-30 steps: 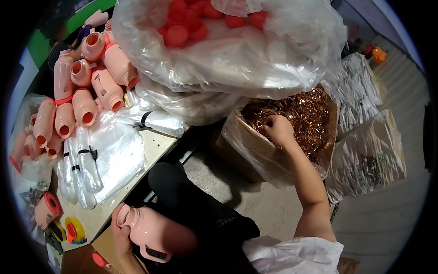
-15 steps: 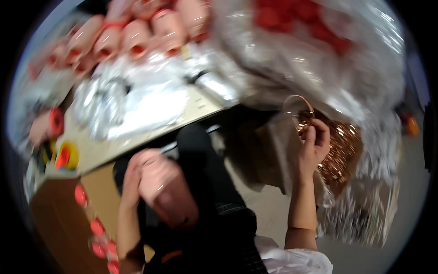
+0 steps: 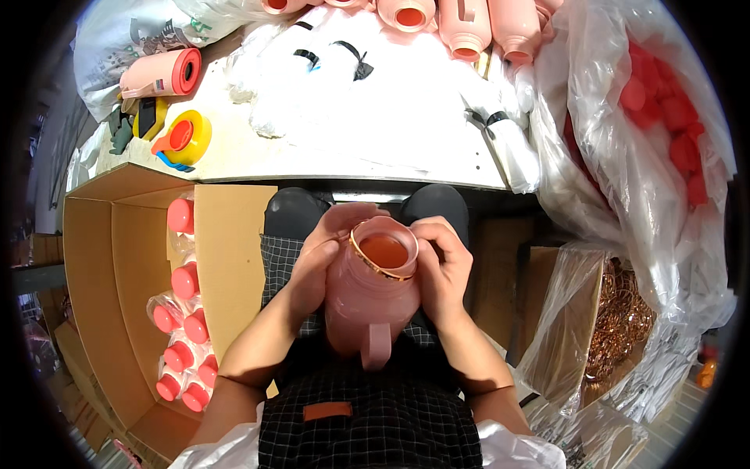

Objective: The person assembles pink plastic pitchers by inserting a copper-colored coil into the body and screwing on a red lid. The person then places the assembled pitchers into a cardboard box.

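At nine o'clock we have an open cardboard box (image 3: pixel 129 289) with a cluster of red caps (image 3: pixel 185 280) showing inside it. Toward ten o'clock, a roll of yellow tape (image 3: pixel 201 139) sits on our bench (image 3: pixel 344 160). Just below the centre of the dial, our left hand (image 3: pixel 316 254) has its grip wrapped round the left side of a pink jug (image 3: pixel 371 301), near the neck. The jug rests at our lap, mouth upward, handle pointing to six o'clock. A copper ring (image 3: pixel 375 268) lies along the near edge of its mouth; we cannot tell how it runs on the far side. Our right hand (image 3: pixel 445 270) holds the neck at three o'clock, its grip narrow; whether it pinches the ring too, we cannot tell. Pink bottles (image 3: pixel 465 27) lie toward one o'clock, and copper rings (image 3: pixel 617 328) fill a carton toward four.
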`<state>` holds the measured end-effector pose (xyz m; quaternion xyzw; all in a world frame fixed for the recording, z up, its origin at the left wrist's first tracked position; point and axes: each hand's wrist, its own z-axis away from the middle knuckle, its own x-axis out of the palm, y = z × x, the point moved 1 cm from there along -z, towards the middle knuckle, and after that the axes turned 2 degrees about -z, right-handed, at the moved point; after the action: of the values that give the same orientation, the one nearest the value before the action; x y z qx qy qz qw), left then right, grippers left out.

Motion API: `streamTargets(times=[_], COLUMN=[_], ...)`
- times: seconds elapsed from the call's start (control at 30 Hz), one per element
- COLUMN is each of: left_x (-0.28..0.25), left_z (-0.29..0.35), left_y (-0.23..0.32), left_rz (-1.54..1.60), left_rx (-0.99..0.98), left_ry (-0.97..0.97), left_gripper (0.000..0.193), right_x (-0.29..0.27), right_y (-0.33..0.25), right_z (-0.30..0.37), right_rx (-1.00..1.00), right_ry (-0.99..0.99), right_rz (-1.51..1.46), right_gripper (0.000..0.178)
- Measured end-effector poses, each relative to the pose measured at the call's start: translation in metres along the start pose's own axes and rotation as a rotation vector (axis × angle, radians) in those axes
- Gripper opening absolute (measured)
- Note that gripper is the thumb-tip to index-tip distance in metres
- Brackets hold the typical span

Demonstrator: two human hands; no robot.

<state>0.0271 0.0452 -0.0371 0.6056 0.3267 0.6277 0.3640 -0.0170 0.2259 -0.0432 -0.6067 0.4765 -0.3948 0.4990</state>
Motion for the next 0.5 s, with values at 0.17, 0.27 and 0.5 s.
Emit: streamTargets(times=[0.17, 0.27, 0.5], left_x=[-0.012, -0.01, -0.004], left_z=[0.006, 0.009, 0.021], left_y=[-0.01, -0.012, -0.012], left_rz=[-0.15, -0.324, -0.611], left_rx=[0.177, 0.253, 0.335], left_ry=[-0.063, -0.026, 0.022], left_gripper=[0.047, 0.051, 0.061], right_x=[0.009, 0.01, 0.012], right_y=[0.006, 0.019, 0.024], right_z=[0.029, 0.032, 0.028], right_rx=[-0.192, -0.33, -0.27], right_ry=[0.15, 0.197, 0.121], right_rz=[-0.012, -0.043, 0.02], right_gripper=[0.027, 0.025, 0.027])
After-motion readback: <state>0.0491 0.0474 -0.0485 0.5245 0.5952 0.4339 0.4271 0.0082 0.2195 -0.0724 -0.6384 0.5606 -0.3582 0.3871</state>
